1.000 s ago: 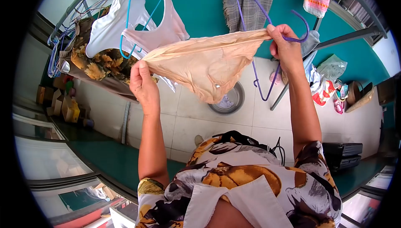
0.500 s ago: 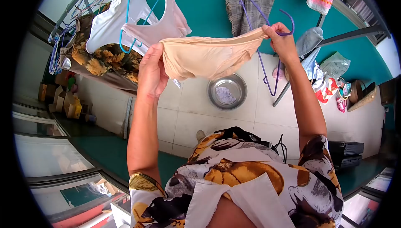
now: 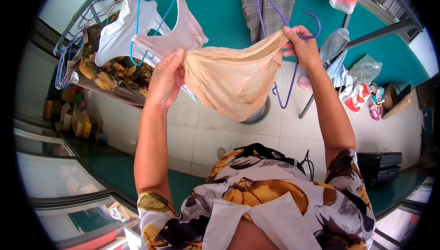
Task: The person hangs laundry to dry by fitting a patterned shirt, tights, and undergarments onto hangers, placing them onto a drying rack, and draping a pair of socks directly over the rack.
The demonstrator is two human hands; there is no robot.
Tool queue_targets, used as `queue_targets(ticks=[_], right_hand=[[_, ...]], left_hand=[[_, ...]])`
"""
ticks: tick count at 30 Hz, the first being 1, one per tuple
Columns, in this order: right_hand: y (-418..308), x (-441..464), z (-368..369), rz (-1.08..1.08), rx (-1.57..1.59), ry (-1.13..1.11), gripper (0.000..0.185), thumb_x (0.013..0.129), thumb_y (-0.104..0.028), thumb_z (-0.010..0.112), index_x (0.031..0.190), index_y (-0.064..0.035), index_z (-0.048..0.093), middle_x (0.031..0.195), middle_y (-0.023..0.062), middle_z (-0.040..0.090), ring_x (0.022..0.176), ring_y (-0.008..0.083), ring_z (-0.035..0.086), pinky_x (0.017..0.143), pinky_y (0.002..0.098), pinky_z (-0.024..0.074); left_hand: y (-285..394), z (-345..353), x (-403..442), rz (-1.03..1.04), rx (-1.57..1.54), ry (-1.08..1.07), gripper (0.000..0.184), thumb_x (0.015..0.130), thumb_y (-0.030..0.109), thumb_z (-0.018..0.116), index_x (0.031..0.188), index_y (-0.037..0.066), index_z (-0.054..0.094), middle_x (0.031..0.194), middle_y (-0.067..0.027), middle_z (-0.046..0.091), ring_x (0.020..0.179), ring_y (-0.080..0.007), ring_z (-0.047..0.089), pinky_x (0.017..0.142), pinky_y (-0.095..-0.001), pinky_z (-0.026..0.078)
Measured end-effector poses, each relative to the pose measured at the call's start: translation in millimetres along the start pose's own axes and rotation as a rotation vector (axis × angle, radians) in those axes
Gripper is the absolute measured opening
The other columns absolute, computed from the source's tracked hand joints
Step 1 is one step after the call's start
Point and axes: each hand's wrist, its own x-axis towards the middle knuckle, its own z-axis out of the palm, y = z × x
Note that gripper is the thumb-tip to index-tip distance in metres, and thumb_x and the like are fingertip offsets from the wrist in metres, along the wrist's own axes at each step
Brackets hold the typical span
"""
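Beige underpants (image 3: 231, 82) are stretched between my two hands, with the waistband at the top and the cloth sagging below. My left hand (image 3: 166, 79) pinches one end of the waistband between thumb and fingers. At the other end, my right hand (image 3: 301, 48) grips the waistband and also has a purple clothes hanger (image 3: 273, 7) in its fingers, the hook sticking out to the right. Part of the hanger is hidden by the cloth. A steel basin (image 3: 262, 116) on the floor is mostly covered by the underpants.
Left of the cloth, a pale pink bra top (image 3: 160, 47) hangs on a blue hanger (image 3: 139, 18), beside a white garment (image 3: 123, 30). Plaid cloth (image 3: 270, 11) hangs behind. On the right are a metal rack bar (image 3: 380, 32), bags (image 3: 355, 96) and a black case (image 3: 379, 167).
The underpants have opened and dropped lower, now covering most of the basin. The purple hanger has shifted slightly left and tilted with my right hand.
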Motion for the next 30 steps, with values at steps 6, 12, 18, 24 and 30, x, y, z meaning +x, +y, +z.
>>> queue_targets(ticks=[6,12,18,24,30], right_hand=[[-19.9,-0.5,6.5,-0.06,0.025,-0.032,0.021,0.08,-0.023,0.061,0.078,-0.0062,0.047,0.064,0.0027,0.054,0.044,0.007,0.05,0.033,0.0177,0.0389],[-42.1,1.2,15.6,-0.171,0.017,-0.086,0.023,0.08,-0.026,0.06,0.077,-0.0053,0.049,0.058,0.0004,0.05,0.039,0.0053,0.04,0.031,0.0179,0.027],[-55.2,-5.3,37.8,-0.169,-0.093,-0.142,0.025,0.079,-0.029,0.062,0.074,-0.0072,0.049,0.056,-0.0005,0.05,0.038,0.0038,0.039,0.031,0.0174,0.0254],[-63.2,6.6,33.8,-0.281,-0.216,-0.161,0.031,0.08,-0.033,0.059,0.076,-0.0037,0.05,0.06,0.0051,0.055,0.04,0.0084,0.048,0.034,0.0199,0.0385],[-21.7,27.6,5.9,-0.104,-0.64,-0.141,0.037,0.085,-0.042,0.048,0.09,-0.0066,0.058,0.067,0.0013,0.055,0.051,0.0068,0.05,0.037,0.0185,0.0359]], left_hand=[[-39.9,-27.3,-10.4,-0.023,0.258,0.091,0.021,0.081,0.028,0.06,0.076,0.008,0.061,0.067,0.0027,0.057,0.061,-0.0036,0.049,0.059,-0.0188,0.04],[-92.7,-54.7,-24.0,-0.065,0.384,0.076,0.012,0.079,0.019,0.062,0.079,0.008,0.058,0.072,0.0025,0.058,0.065,-0.004,0.052,0.062,-0.0189,0.044],[-144.4,-44.1,-33.5,-0.202,0.381,0.069,0.015,0.078,0.019,0.064,0.076,0.008,0.054,0.07,0.0021,0.055,0.063,-0.0041,0.051,0.061,-0.0184,0.044],[-146.4,-27.2,-39.3,-0.368,0.021,0.047,0.023,0.085,0.028,0.054,0.083,0.005,0.055,0.078,-0.0001,0.057,0.068,-0.0072,0.053,0.059,-0.0215,0.044],[-65.2,30.6,-16.7,-0.354,-0.65,-0.155,0.033,0.091,0.029,0.038,0.105,0.0,0.047,0.106,-0.012,0.055,0.096,-0.0214,0.056,0.083,-0.0347,0.046]])
